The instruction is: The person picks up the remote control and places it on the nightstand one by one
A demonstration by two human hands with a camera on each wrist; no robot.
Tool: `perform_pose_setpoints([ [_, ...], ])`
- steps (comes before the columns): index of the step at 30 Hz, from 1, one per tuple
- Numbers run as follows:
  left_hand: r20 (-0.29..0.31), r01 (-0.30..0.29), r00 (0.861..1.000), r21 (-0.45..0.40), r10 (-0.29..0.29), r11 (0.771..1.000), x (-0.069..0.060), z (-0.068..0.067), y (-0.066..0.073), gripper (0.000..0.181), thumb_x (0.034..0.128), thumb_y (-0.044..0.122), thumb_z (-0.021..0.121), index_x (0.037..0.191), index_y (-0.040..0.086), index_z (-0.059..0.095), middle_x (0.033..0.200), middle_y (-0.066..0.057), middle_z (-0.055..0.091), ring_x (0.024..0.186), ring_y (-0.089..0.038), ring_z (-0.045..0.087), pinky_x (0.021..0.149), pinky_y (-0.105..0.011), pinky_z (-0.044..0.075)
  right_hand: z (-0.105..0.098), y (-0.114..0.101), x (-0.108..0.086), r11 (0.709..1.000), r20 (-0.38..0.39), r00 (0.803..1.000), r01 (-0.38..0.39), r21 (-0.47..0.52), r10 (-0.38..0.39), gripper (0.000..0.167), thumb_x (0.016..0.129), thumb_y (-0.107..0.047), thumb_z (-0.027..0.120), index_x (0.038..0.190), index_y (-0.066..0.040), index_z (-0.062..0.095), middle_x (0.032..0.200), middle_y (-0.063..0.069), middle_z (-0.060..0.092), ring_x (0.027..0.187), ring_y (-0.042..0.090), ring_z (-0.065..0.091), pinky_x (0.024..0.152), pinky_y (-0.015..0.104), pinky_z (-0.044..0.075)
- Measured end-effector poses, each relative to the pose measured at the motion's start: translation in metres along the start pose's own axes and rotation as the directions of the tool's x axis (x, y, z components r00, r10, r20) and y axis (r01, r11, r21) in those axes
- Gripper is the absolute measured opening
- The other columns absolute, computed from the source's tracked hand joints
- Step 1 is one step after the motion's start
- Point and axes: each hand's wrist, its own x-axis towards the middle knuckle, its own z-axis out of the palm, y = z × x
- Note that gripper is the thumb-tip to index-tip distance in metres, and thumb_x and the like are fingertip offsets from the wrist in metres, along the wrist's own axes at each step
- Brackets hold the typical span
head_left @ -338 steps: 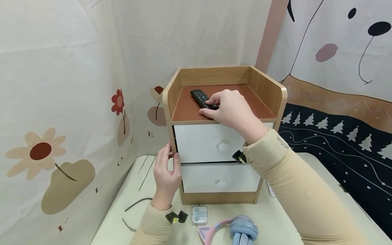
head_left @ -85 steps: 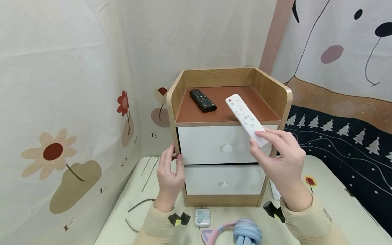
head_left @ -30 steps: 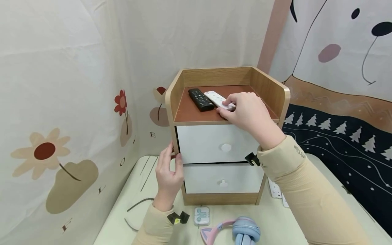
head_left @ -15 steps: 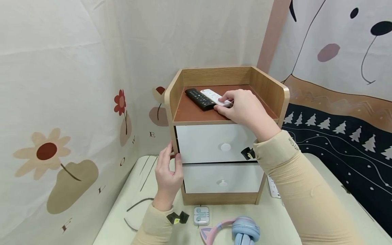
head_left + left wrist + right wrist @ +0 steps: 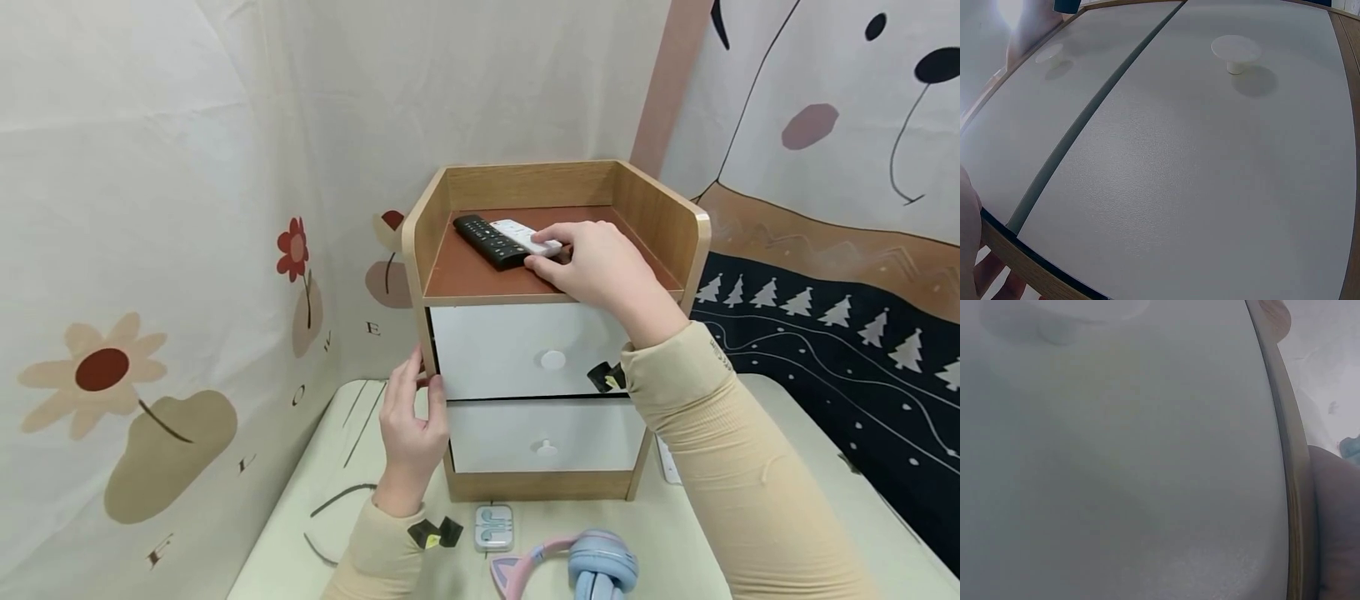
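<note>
On the brown top shelf of a small wooden cabinet (image 5: 528, 486), a black remote control (image 5: 487, 242) and a white remote control (image 5: 517, 232) lie side by side at a slant. Thumb and index finger of my right hand (image 5: 600, 265) pinch the near end of the white one; its other fingers are mostly hidden. My left hand (image 5: 411, 437) rests against the cabinet's left side, fingers fairly straight along it, thumb at the front corner. In the left wrist view, both white drawers are closed and a round knob (image 5: 1235, 50) shows. Neither remote appears in the wrist views.
Before the cabinet lie boxed earphones (image 5: 493, 527) and blue-and-pink headphones (image 5: 602, 558) with a cat ear. Dark curved wires or thin frames (image 5: 341, 498) lie at left. A white object (image 5: 667, 462), partly hidden by the right sleeve, lies right of the cabinet. Printed curtains (image 5: 487, 83) stand behind.
My right hand left the black remote control, brought in the white one and laid it right of the black one. It then shifted left, and both sit slightly further left. The left hand stayed put.
</note>
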Motion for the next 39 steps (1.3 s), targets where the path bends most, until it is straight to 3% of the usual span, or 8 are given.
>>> perform_pose_setpoints([
  [4,-0.006,-0.019,1.0,0.012,0.019,1.0,0.001,0.0,0.0,0.053,0.096,-0.009,0.069,0.148,-0.009,0.062,0.129,-0.028,0.073,0.111,-0.037,0.073,0.085,-0.04,0.065,-0.002,-0.001,-0.001,1.0,0.008,1.0,-0.003,-0.007,0.003,0.044,0.104,-0.042,0.073,0.145,-0.024,0.073,0.126,0.011,0.08,0.109,0.029,0.071,0.098,0.049,0.056],
  [9,0.0,-0.007,1.0,0.011,0.007,1.0,0.0,-0.001,0.0,0.053,0.0964,-0.008,0.069,0.149,-0.009,0.062,0.13,-0.027,0.073,0.11,-0.037,0.073,0.09,-0.03,0.064,-0.001,0.0,-0.004,1.0,-0.007,1.0,-0.013,0.011,0.014,0.049,0.104,-0.04,0.072,0.151,-0.023,0.068,0.125,0.011,0.08,0.113,0.029,0.072,0.099,0.05,0.056],
  [15,0.005,-0.011,1.0,0.024,0.011,1.0,-0.002,-0.001,0.0,0.053,0.0963,-0.008,0.07,0.149,-0.008,0.062,0.129,-0.027,0.074,0.112,-0.037,0.073,0.09,-0.032,0.064,0.002,0.002,-0.009,0.999,-0.094,0.996,0.014,0.038,-0.01,0.049,0.104,-0.04,0.073,0.149,-0.021,0.07,0.125,0.011,0.081,0.115,0.028,0.072,0.101,0.052,0.056],
  [20,-0.005,-0.008,1.0,0.026,0.008,1.0,-0.001,-0.002,0.001,0.052,0.0961,-0.008,0.07,0.148,-0.009,0.062,0.129,-0.027,0.074,0.111,-0.037,0.073,0.089,-0.032,0.064,0.004,0.001,-0.016,0.999,-0.156,0.987,0.034,0.034,-0.028,0.047,0.105,-0.039,0.07,0.148,-0.019,0.07,0.142,0.01,0.075,0.134,0.039,0.063,0.117,0.056,0.049],
  [25,-0.011,-0.003,1.0,0.02,0.004,1.0,-0.001,-0.001,0.002,0.052,0.096,-0.008,0.07,0.148,-0.009,0.063,0.129,-0.027,0.074,0.112,-0.038,0.073,0.089,-0.035,0.064,0.008,0.001,-0.029,0.998,-0.262,0.965,0.044,0.039,-0.032,0.047,0.105,-0.036,0.071,0.149,-0.019,0.069,0.149,0.013,0.07,0.14,0.045,0.057,0.119,0.059,0.047],
  [30,-0.01,-0.01,1.0,0.017,0.01,1.0,-0.002,0.0,0.001,0.053,0.0958,-0.009,0.069,0.149,-0.009,0.062,0.13,-0.027,0.074,0.113,-0.037,0.073,0.085,-0.042,0.064,0.018,0.006,-0.044,0.991,-0.444,0.889,0.135,0.015,-0.114,0.042,0.104,-0.03,0.073,0.143,-0.014,0.073,0.139,0.016,0.074,0.128,0.043,0.062,0.107,0.058,0.053],
  [35,-0.011,-0.011,1.0,0.015,0.011,1.0,-0.002,0.0,0.0,0.053,0.0959,-0.009,0.069,0.148,-0.009,0.062,0.129,-0.027,0.074,0.112,-0.037,0.072,0.083,-0.045,0.064,0.028,0.014,-0.058,0.955,-0.601,0.759,0.296,-0.026,-0.251,0.035,0.104,-0.026,0.071,0.133,-0.007,0.076,0.13,0.02,0.074,0.121,0.045,0.062,0.104,0.054,0.053],
  [39,-0.015,-0.016,1.0,0.02,0.016,1.0,-0.002,0.0,-0.001,0.053,0.096,-0.009,0.069,0.149,-0.009,0.062,0.128,-0.027,0.074,0.112,-0.037,0.072,0.085,-0.041,0.064,0.033,0.019,-0.069,0.928,-0.701,0.653,0.372,-0.033,-0.286,0.034,0.104,-0.026,0.067,0.127,-0.004,0.078,0.125,0.021,0.076,0.117,0.043,0.065,0.101,0.05,0.053],
])
